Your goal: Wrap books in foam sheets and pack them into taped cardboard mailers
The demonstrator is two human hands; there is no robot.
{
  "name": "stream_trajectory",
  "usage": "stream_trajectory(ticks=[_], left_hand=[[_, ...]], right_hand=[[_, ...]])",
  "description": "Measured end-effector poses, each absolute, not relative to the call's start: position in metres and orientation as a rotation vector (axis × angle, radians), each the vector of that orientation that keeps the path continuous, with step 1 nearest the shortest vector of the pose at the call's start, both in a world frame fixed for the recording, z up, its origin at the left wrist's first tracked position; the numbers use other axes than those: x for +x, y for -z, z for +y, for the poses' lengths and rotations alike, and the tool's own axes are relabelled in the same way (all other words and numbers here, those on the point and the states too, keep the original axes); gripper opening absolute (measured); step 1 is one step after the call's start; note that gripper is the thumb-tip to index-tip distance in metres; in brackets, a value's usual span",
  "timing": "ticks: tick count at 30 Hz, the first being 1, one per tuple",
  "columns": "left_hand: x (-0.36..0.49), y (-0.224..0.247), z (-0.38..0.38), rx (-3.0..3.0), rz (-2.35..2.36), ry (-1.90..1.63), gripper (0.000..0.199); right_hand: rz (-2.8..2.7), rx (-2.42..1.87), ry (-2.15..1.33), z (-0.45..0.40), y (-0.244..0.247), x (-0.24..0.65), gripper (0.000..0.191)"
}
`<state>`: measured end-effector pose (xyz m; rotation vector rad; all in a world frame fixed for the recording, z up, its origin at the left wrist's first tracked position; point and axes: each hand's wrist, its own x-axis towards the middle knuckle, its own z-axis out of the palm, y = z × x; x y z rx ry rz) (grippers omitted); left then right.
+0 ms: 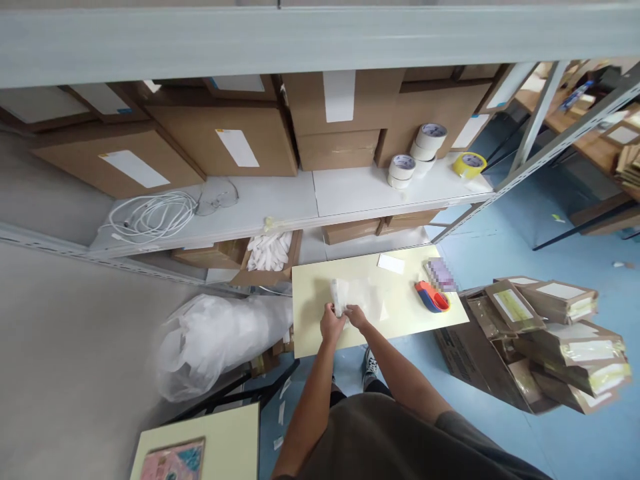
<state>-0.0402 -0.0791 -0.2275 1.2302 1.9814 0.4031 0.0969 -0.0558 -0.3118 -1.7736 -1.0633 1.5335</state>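
Observation:
Both hands work on a thin white translucent sheet or pouch (pixel 369 299) lying over the pale yellow table (pixel 315 287); which of the two it is I cannot tell. My left hand (pixel 331 324) is closed on its left end, where the material looks folded or bunched. Close beside it, my right hand (pixel 355 316) pinches the near edge. Some fingertips are hidden by the hands and the material. To the right lie a red and blue tape dispenser (pixel 431 297), a blurred-out purple item (pixel 441 274) and a white slip of paper (pixel 391 263).
Behind the table, a metal shelf (pixel 350 190) carries cardboard boxes (pixel 240 137), tape rolls (pixel 401 168) and a coiled white cable (pixel 153 217). A large plastic bag of white material (pixel 215 340) bulges at the left. Packed cartons (pixel 575 340) are heaped in a box at the right.

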Motion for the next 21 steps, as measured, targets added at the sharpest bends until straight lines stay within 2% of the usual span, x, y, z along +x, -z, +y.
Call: stream_trajectory(ticks=[4,8,14,18,21], left_hand=[[0.012,0.223,-0.075,1.339,2.064,-0.295,0.052],[0.064,0.24,-0.078,1.489,1.975,-0.161,0.063],[0.083,0.266,-0.089,1.584,1.9,-0.08,0.058],[0.045,0.275,-0.088,1.446,1.948,-0.321,0.051],[0.007,0.282,-0.08,1.065,1.934,-0.579,0.053]], right_hand=[[-0.872,-1.845,-1.386,-0.065,0.311,0.135,0.056],[-0.701,-1.805,-1.246,-0.071,0.306,0.175,0.061],[-0.766,-1.768,-1.512,-0.057,0.298,0.195,0.056],[-0.76,-1.758,-1.635,-0.05,0.297,0.191,0.058],[-0.703,-1.742,-1.645,-0.05,0.296,0.188,0.06]])
